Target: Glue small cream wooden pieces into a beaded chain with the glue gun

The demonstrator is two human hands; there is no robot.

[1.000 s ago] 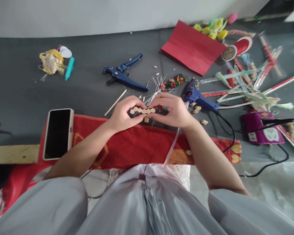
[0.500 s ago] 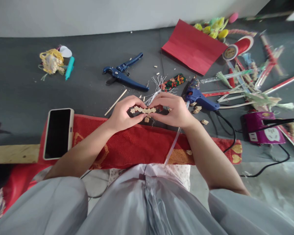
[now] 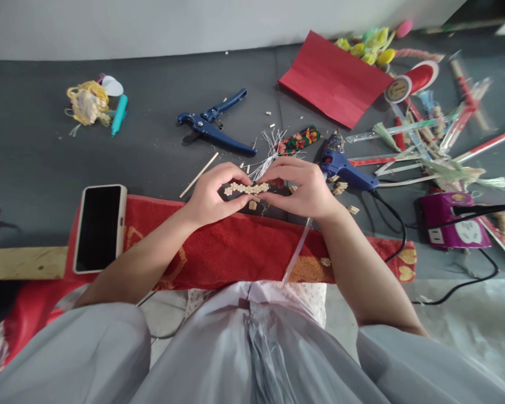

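A short strip of small pale, round-ended pieces joined in flower-like clusters point(image 3: 246, 189) is pinched between my two hands above the table. My left hand point(image 3: 214, 193) grips its middle, thumb below and fingers above. From the other side my right hand point(image 3: 301, 188) pinches the right part in the same way. Just under the strip lies a small pale block point(image 3: 253, 206). Beyond the fingers spreads a bundle of thin white strands point(image 3: 269, 154). A blue glue gun point(image 3: 347, 168) lies right of my right hand, with more small pale blocks point(image 3: 339, 188) beside it.
A blue pipe cutter point(image 3: 216, 129) and a thin stick point(image 3: 198, 175) lie further back. On the red towel point(image 3: 235, 247) at the front edge rests a phone point(image 3: 100, 229). A red sheet point(image 3: 334, 81), a ribbon spool point(image 3: 412, 81) and a purple power socket point(image 3: 454, 219) stand right.
Both hands keep their hold on the strip and have hardly moved. The whole view has shifted very slightly.
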